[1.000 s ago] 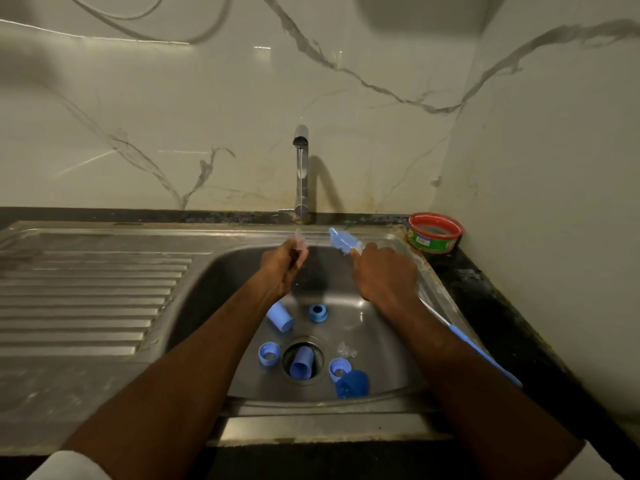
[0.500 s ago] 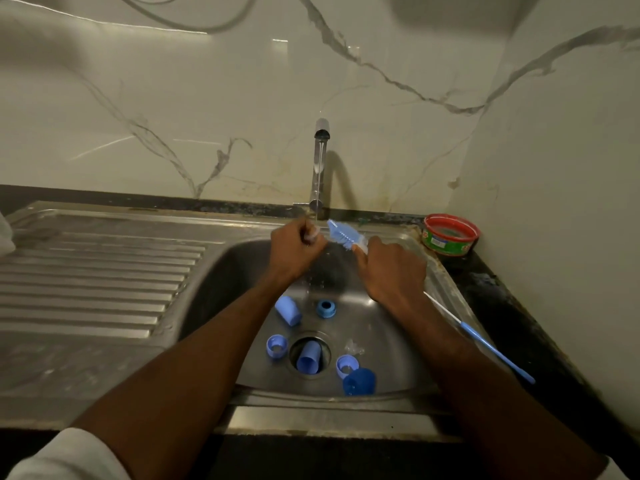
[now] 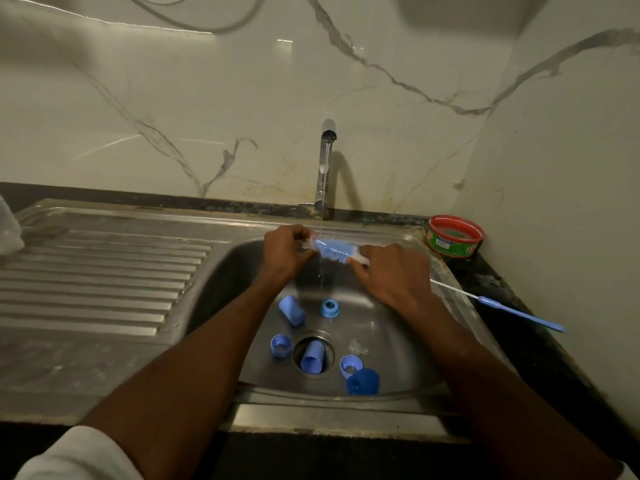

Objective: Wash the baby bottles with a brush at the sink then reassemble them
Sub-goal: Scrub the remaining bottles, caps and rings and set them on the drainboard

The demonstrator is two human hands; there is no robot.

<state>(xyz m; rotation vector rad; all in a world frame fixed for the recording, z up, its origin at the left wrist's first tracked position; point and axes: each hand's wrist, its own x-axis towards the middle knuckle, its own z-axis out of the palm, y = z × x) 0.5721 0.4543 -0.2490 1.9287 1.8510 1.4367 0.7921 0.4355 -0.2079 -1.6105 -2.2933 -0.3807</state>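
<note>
My left hand [image 3: 285, 251] pinches a small clear bottle teat [image 3: 311, 242] under the thin stream of water. My right hand [image 3: 391, 271] grips the bottle brush; its blue bristle head [image 3: 334, 249] touches the teat's opening. The brush's wire and blue handle [image 3: 519, 313] stick out to the right over the counter. On the sink floor [image 3: 398, 341] lie a light blue bottle body [image 3: 292, 310], three blue screw rings [image 3: 329, 307] [image 3: 280, 345] [image 3: 350, 365], a dark blue cap [image 3: 363, 381] and a clear teat [image 3: 356, 346]. Another blue bottle body [image 3: 313, 356] lies in the drain hole.
The tap [image 3: 325, 161] runs at the back of the basin. A red and green tub [image 3: 455, 235] stands at the back right corner. A ribbed steel drainboard [image 3: 104, 271] spreads to the left, with a clear object [image 3: 8, 226] at its far edge. A wall stands close on the right.
My two hands have come together under the tap. The brush head has swung left and now meets the clear teat in the water stream.
</note>
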